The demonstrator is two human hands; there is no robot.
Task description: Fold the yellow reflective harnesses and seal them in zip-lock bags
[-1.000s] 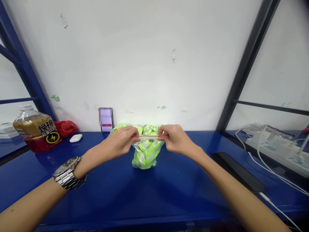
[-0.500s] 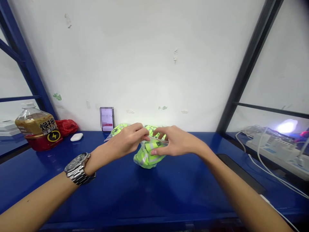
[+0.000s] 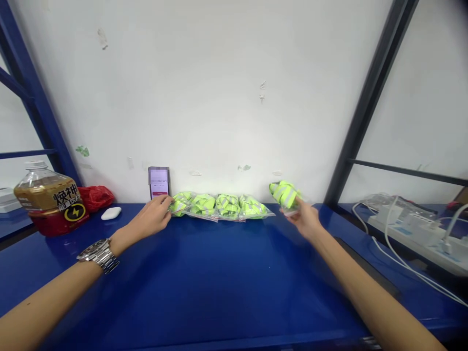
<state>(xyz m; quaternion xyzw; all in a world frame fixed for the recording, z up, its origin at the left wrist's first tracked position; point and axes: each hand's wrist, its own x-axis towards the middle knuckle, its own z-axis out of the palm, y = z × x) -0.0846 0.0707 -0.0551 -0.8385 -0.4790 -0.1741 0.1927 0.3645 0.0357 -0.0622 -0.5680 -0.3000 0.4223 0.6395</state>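
Bright yellow-green fabric with silver reflective strips, likely safety vests, is packed in clear zip bags. Several bags lie in a row against the wall, among them a middle bag (image 3: 227,205) and a right-end bag (image 3: 252,207). My left hand (image 3: 153,214), wearing a metal watch (image 3: 98,254), has its fingers closed on the left edge of the leftmost bag (image 3: 181,202). Off to the right, my right hand (image 3: 305,218) grips another bagged vest (image 3: 284,194), raised and tilted near the wall, apart from the row.
A phone (image 3: 159,183) leans on the wall behind my left hand. At left are a large drink bottle (image 3: 51,200), a red plastic bag (image 3: 97,197) and a white case (image 3: 111,213). Power strips with white cables (image 3: 420,234) and a dark flat object (image 3: 367,268) occupy the right.
My hands have parted from the bag at the middle. The right one has carried the bagged vest right; the left one has moved left to the end of the row, which now shows fully.
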